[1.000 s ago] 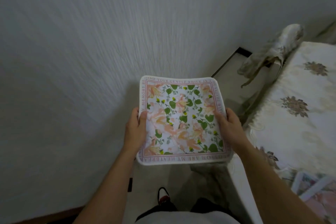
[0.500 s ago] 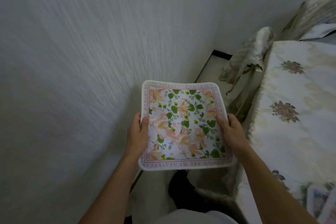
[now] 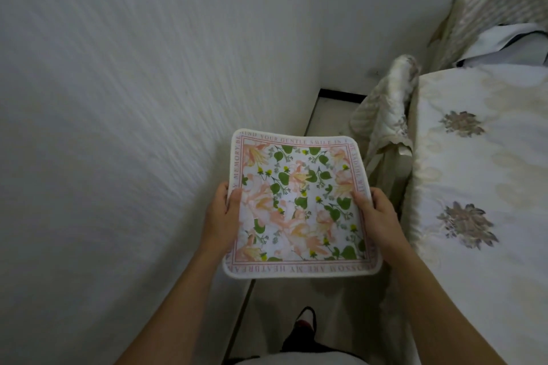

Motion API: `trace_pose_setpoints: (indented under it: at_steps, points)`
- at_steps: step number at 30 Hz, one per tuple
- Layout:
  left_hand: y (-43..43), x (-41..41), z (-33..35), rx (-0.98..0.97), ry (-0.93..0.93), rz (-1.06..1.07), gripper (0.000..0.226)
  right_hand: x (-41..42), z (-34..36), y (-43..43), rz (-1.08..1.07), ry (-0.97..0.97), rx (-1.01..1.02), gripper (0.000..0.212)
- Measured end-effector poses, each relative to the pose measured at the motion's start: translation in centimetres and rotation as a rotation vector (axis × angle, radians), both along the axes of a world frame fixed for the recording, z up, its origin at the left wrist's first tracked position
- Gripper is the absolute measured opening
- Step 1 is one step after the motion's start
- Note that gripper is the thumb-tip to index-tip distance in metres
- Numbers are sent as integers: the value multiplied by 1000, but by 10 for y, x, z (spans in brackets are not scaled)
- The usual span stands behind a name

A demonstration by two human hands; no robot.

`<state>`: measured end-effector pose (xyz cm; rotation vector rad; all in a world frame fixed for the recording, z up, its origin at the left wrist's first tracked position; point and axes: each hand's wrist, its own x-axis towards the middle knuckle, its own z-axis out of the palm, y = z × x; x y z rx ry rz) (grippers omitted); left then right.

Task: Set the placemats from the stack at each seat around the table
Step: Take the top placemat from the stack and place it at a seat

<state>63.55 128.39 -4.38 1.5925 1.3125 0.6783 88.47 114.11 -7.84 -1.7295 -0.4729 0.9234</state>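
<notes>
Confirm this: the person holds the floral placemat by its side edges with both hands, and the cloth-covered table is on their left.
Not quite. The head view shows the table on their right; a wall is on the left. Both the left hand and right hand do hold the floral placemat by its side edges.

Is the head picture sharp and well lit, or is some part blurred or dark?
Head view: dim overall; wall streaked by motion blur; floral placemat, held by left hand and right hand, fairly sharp; tablecloth pale, its edges bent by the wide lens.

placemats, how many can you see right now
1. The floral placemat is held flat between the left hand and right hand, in the gap between the wall and the table. Others may be out of view.
</notes>
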Motion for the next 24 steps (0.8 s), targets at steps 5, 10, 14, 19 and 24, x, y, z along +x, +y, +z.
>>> trace_pose_setpoints:
  at_steps: [5, 10, 14, 19, 24]
  points:
    - [43, 48, -3, -15, -31, -34, 15, 41, 11, 30, -56, -31, 19, 22]
    - [90, 99, -3, -7, -49, -69, 14, 83, 18, 61, -122, -67, 29, 19]
    - [128, 142, -3, 0, -48, -103, 14, 119, 21, 88, -169, -117, 21, 21]
    - [185, 200, -8, -6, -75, -166, 21, 164, 21, 132, -223, -125, 9, 25]
    - [251, 267, -4, 7, -92, -237, 19, 213, 28, 187, -281, -185, -36, 19]
